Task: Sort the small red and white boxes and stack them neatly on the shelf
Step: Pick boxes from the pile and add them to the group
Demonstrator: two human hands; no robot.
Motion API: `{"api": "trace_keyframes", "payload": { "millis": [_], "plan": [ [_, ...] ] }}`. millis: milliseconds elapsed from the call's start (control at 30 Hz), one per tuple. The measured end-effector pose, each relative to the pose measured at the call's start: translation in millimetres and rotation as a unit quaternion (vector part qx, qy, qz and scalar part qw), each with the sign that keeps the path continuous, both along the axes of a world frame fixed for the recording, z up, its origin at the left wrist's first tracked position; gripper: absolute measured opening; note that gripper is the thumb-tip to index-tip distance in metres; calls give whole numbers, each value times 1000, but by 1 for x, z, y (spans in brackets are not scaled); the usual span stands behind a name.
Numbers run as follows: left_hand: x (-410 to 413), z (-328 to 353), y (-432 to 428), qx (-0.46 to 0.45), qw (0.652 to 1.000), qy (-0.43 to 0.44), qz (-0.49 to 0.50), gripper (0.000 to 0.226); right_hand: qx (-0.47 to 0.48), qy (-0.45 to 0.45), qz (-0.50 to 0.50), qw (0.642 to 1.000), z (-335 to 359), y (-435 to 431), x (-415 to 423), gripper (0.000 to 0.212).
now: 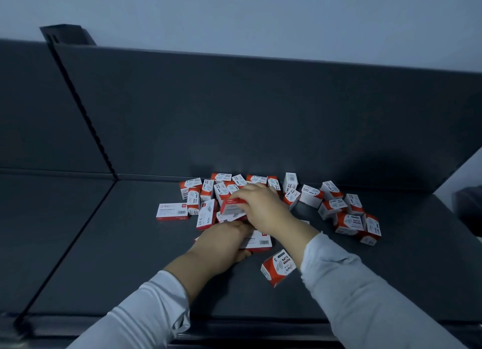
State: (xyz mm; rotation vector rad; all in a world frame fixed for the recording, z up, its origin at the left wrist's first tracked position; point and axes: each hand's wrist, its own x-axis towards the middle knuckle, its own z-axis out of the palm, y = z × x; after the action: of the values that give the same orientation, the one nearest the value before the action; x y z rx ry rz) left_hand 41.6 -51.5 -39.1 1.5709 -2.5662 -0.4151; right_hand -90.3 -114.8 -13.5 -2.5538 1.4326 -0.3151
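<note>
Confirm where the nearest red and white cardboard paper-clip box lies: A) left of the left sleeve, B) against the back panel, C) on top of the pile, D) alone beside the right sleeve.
D: the red and white cardboard paper-clip box lies tilted on the dark shelf, apart from the pile, beside the pale right sleeve.

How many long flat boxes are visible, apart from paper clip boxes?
4: leftmost box; 24/6 box beside it; gripped box in the right hand; barcode box in the left hand. Others may be hidden.
</note>
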Motion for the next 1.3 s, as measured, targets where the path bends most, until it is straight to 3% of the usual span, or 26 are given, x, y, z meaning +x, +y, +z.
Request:
{"api": "trace_keyframes", "payload": {
  "millis": [167, 300, 467, 533, 700, 833, 1133, 1300],
  "plan": [
    [-2, 3, -3, -1, 1000, -5, -6, 48, 17, -73, -30, 997, 14, 11, -46, 34],
    [-6, 5, -9, 10, 1000, -13, -1, 48, 67, -97, -113, 987, 15, 20, -86, 33],
    [-9, 5, -12, 17, 1000, -19, 7, 52, 114, -49, -159, 979, -3, 30, -106, 29],
    [-9, 4, -11, 17, 1000, -16, 12, 52, 104, -33, -161, 981, -9, 33, -108, 32],
    [-10, 6, -9, 16, 1000, -7, 19, 51, 141, -92, -151, 974, -10, 43, -112, 42],
    [-9, 8, -7, 29, 999, 20, 33, 54, 143, -58, -138, 978, -14, 48, -118, 57],
    [0, 22, 2, 51, 987, 130, 78, 45, 92, -84, -111, 986, -12, 52, -122, 58],
    [20, 35, 8, 23, 978, 139, 153, 51, 57, -94, -81, 991, 1, 46, -105, 56]
  ]
}}
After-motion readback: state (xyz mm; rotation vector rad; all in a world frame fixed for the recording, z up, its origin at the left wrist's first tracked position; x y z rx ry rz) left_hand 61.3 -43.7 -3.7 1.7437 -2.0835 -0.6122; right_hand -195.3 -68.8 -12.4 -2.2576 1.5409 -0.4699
